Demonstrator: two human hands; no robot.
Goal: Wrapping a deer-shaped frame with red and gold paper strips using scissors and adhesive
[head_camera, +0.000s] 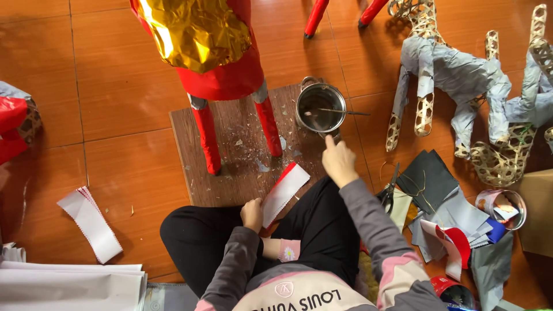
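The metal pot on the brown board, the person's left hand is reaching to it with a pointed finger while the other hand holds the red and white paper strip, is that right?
Not quite. In the head view it is the right hand that reaches toward the metal pot on the brown board, index finger pointed at its rim. The left hand holds the red and white paper strip.

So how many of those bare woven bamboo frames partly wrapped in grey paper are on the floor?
2 that I can make out: one woven bamboo frame right of the metal pot, another at the right edge, cut off, so more may be hidden.
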